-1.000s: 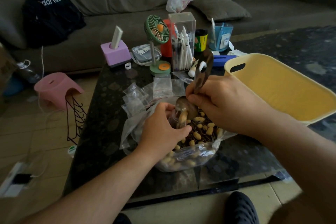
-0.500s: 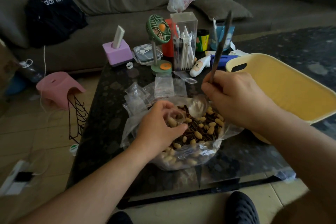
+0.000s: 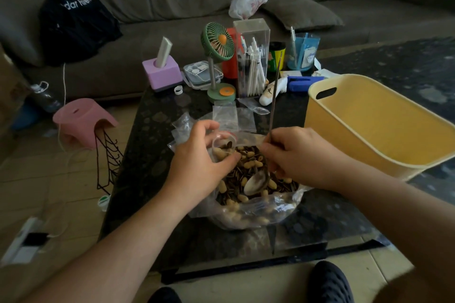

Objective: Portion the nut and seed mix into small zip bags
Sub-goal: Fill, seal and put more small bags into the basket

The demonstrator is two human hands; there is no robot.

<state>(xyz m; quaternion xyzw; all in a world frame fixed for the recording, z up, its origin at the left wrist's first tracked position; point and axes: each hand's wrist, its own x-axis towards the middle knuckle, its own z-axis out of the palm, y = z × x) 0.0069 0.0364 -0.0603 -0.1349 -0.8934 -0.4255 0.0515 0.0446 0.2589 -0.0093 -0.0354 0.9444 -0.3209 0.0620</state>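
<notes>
Peanuts and striped seeds (image 3: 248, 167) heap in a clear bag (image 3: 248, 216); left hand (image 3: 197, 167) pinches a small zip bag (image 3: 222, 141), right hand (image 3: 298, 155) grips a spoon (image 3: 256, 181).

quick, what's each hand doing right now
left hand: holding a small zip bag open over the mix
right hand: gripping the spoon

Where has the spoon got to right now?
Head view, centre: the spoon has its bowl down in the nut mix inside the big clear bag, its handle gripped by the right hand.

Green fan (image 3: 217, 42), yellow tub (image 3: 344, 130), pink stool (image 3: 81, 118).
</notes>
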